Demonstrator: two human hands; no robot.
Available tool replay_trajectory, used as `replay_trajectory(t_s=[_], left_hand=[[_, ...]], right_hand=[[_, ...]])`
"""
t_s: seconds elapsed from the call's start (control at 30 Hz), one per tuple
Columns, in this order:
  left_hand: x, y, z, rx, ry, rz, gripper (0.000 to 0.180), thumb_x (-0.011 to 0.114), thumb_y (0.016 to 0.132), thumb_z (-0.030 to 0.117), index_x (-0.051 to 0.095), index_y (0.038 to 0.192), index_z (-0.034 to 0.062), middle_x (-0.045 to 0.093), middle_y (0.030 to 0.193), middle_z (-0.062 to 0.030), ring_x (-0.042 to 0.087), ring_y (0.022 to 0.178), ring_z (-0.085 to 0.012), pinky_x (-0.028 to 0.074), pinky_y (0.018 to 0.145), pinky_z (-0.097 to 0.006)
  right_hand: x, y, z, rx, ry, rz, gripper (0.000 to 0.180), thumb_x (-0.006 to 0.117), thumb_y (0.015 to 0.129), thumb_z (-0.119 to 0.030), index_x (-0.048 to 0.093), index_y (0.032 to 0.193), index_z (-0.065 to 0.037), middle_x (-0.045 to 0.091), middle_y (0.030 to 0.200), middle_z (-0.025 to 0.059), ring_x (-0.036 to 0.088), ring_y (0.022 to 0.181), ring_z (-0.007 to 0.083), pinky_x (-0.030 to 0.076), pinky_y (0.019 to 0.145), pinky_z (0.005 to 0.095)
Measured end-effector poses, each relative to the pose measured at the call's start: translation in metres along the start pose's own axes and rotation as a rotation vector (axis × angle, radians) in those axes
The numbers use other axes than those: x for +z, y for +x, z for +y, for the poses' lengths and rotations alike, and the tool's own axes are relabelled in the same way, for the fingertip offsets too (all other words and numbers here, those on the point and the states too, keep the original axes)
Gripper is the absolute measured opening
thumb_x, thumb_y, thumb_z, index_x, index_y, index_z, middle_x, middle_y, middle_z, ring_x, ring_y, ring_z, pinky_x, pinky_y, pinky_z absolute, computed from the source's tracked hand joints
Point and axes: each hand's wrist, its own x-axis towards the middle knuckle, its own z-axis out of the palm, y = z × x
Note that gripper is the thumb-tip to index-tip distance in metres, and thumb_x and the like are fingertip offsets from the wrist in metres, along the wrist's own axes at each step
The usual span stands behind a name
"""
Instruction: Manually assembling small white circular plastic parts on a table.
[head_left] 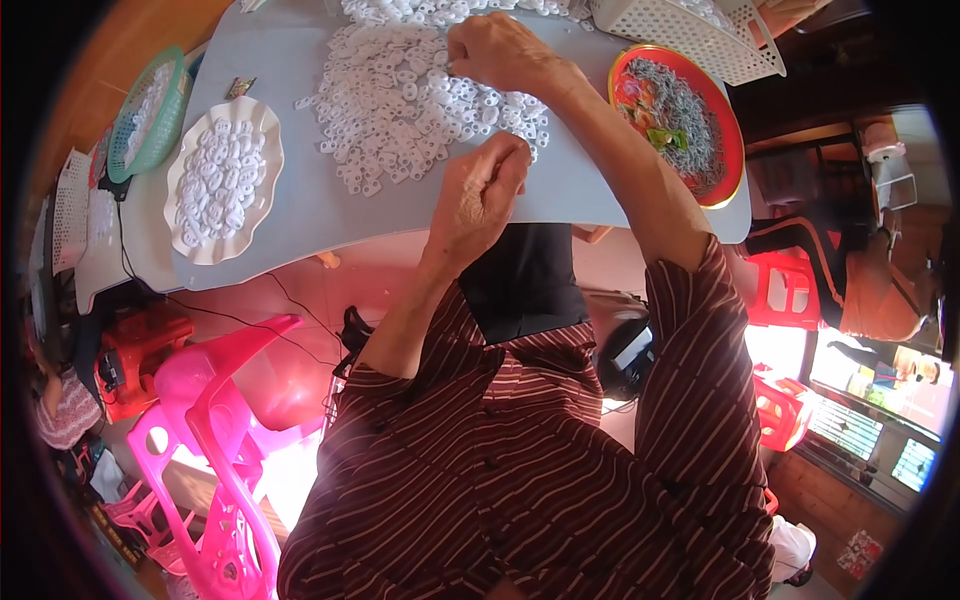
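Note:
A broad spread of small white plastic pieces [375,110], many with holes, covers the middle of the grey-blue table [290,60]. My left hand [478,195] is closed in a fist by the table's near edge, just below the spread; whatever its fingers hold is hidden. Farther off, my right hand [500,52] reaches over the white pieces with its fingers curled down among them. What those fingertips pinch, if anything, cannot be made out.
On the left stand a scalloped white dish [268,190] of larger white pieces and a green basket [178,120]. A red-rimmed bowl [737,150] of small grey parts sits right, below a white perforated basket [690,45]. Pink plastic chairs [215,400] stand lower left.

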Motion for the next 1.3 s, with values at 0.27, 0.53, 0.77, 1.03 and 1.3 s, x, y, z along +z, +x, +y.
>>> replay_trajectory(t_s=[0.27, 0.53, 0.77, 1.03, 1.3], left_hand=[[-0.001, 0.003, 0.000, 0.033, -0.027, -0.016, 0.015, 0.049, 0.091, 0.013, 0.053, 0.087, -0.0003, 0.049, 0.065, -0.0020, 0.048, 0.060, -0.0088, 0.040, 0.055, -0.024], [-0.007, 0.011, 0.005, 0.246, 0.197, 0.230, 0.019, 0.056, 0.085, 0.004, 0.055, 0.104, 0.0035, 0.059, 0.078, -0.0067, 0.056, 0.067, -0.0139, 0.047, 0.062, -0.026], [-0.014, 0.017, 0.007, 0.452, 0.370, 0.087, 0.013, 0.059, 0.085, 0.003, 0.059, 0.097, 0.0015, 0.062, 0.082, -0.0072, 0.060, 0.069, -0.0135, 0.048, 0.062, -0.025], [-0.014, 0.015, 0.003, 0.106, -0.032, 0.094, 0.011, 0.058, 0.089, 0.009, 0.059, 0.096, 0.0003, 0.059, 0.078, -0.0011, 0.054, 0.071, -0.0066, 0.043, 0.063, -0.020], [-0.011, 0.012, 0.011, -0.008, -0.029, 0.157, 0.017, 0.056, 0.089, 0.014, 0.060, 0.096, -0.0014, 0.061, 0.079, -0.0026, 0.054, 0.070, -0.0085, 0.044, 0.065, -0.022]], right_hand=[[-0.011, -0.034, 0.015, -0.028, 0.484, 0.142, 0.016, 0.066, 0.070, -0.014, 0.067, 0.084, -0.005, 0.066, 0.078, 0.0092, 0.063, 0.071, 0.0166, 0.050, 0.068, 0.0283], [-0.023, -0.107, 0.008, 0.259, 1.548, -0.097, 0.013, 0.058, 0.085, -0.007, 0.056, 0.098, -0.003, 0.058, 0.085, 0.0016, 0.050, 0.073, 0.0086, 0.044, 0.072, 0.0252], [-0.009, -0.126, 0.000, 0.281, 1.815, -0.124, 0.018, 0.061, 0.087, -0.016, 0.059, 0.097, -0.002, 0.058, 0.082, 0.0020, 0.052, 0.070, 0.0083, 0.046, 0.068, 0.0247], [-0.015, -0.133, -0.003, 0.323, 1.460, -0.006, 0.020, 0.056, 0.091, -0.017, 0.061, 0.099, 0.001, 0.061, 0.084, 0.0041, 0.053, 0.070, 0.0086, 0.046, 0.068, 0.0228], [-0.006, -0.127, -0.014, 0.150, 1.148, 0.216, 0.012, 0.064, 0.081, -0.011, 0.066, 0.085, -0.001, 0.062, 0.069, 0.0024, 0.052, 0.060, 0.0059, 0.043, 0.053, 0.0218]])
